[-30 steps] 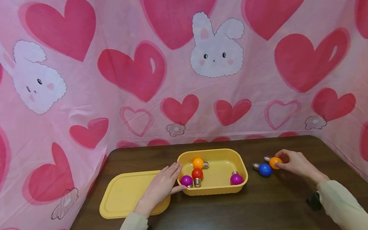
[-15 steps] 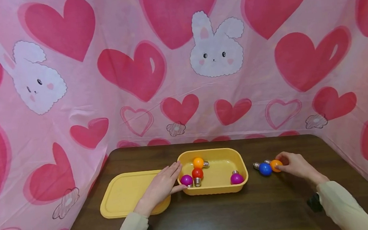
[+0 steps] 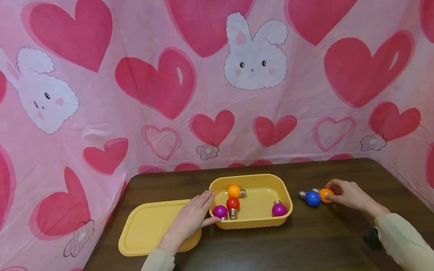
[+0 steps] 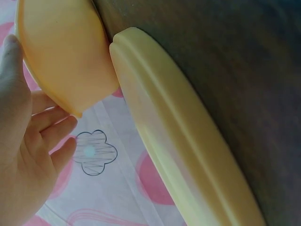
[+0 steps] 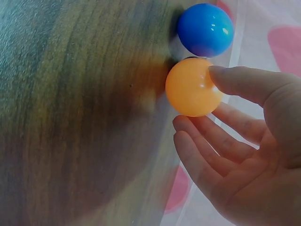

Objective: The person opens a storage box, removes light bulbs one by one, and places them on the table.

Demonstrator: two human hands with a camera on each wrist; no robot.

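Observation:
On the right of the table, my right hand [image 3: 349, 196] pinches an orange light bulb [image 5: 190, 89], thumb on one side of its globe and fingertips on the other. A blue light bulb [image 3: 313, 198] lies right beside it, screw base pointing left. My left hand [image 3: 189, 222] rests against the left end of a yellow plastic box [image 3: 261, 222]; its straight fingers lie along the rim [image 4: 51, 96] and the thumb reaches to the near corner. Inside the box lie a second orange bulb [image 3: 234, 191], a red bulb [image 3: 232, 204] and two purple bulbs, one at the left [image 3: 220, 212], one at the right [image 3: 279, 209].
A flat yellow lid [image 3: 151, 228] lies left of the box, partly under my left forearm in the head view. The dark wooden table [image 3: 251, 257] ends at a pink cloth [image 3: 213, 88] with hearts and rabbits. A small dark object [image 3: 372, 239] shows beneath my right wrist.
The orange bulb in my right hand has shifted slightly toward me, and its base now sits closer behind the blue bulb. My left hand has stayed on the box.

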